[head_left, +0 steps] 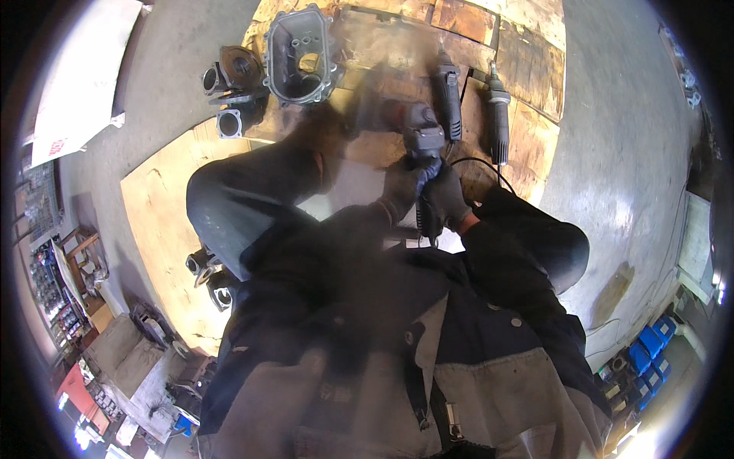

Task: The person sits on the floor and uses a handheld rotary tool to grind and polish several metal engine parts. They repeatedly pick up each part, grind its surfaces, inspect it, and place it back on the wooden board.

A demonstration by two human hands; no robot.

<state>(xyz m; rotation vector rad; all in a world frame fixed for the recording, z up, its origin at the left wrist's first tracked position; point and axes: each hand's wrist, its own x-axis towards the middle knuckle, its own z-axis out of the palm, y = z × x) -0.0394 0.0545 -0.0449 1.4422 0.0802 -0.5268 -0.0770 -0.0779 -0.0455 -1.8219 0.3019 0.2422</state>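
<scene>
Both my hands, in dark gloves, are closed around an angle grinder in front of my body. My left hand wraps its left side, and my right hand grips the body from the right. The grinder's head points away from me, where a blurred reddish disc shape shows. Beyond my right hand lie two straight die grinders, one close to the angle grinder and another farther right. A dark haze hides what is under the disc.
An open grey metal housing stands on the stained wooden boards at the far left. Beside it are flanged metal castings; more castings lie by my left leg. A black cord curves near my right hand. Blue bins stand at right.
</scene>
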